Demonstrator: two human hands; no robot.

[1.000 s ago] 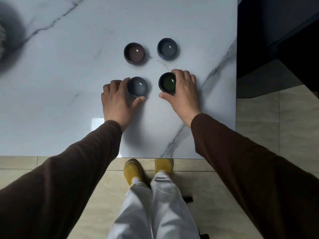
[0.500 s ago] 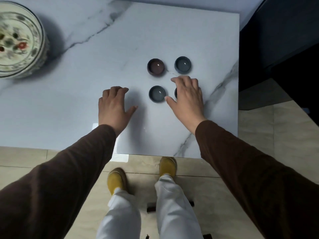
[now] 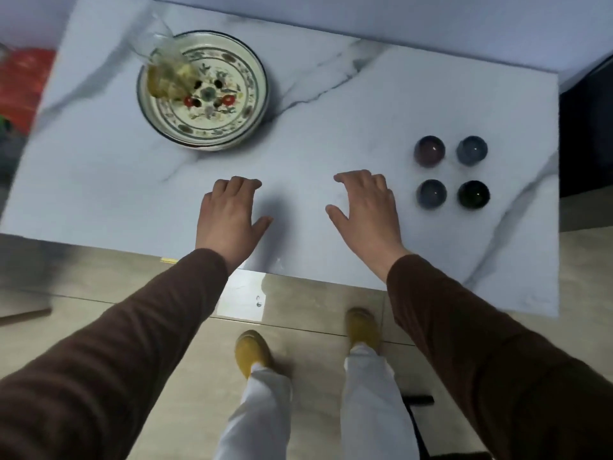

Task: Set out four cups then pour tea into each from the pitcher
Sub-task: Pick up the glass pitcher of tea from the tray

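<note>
Four small dark cups stand in a square on the right of the marble table (image 3: 331, 127): a brown cup (image 3: 429, 151), a blue-grey cup (image 3: 471, 150), a grey cup (image 3: 431, 193) and a green-black cup (image 3: 473, 194). A clear glass pitcher (image 3: 166, 73) with yellowish tea stands in a painted bowl (image 3: 232, 94) at the back left. My left hand (image 3: 229, 217) hovers over the table's front middle, fingers apart and empty. My right hand (image 3: 366, 210) is just left of the cups, spread, touching none.
The table's front edge runs just behind my wrists, with tiled floor and my yellow shoes (image 3: 252, 351) below. A red object (image 3: 23, 81) lies off the table's left end. Dark furniture (image 3: 587, 127) stands to the right.
Both hands have let go of the front two cups and moved left. The view has swung left, bringing the bowl and pitcher fully into sight.
</note>
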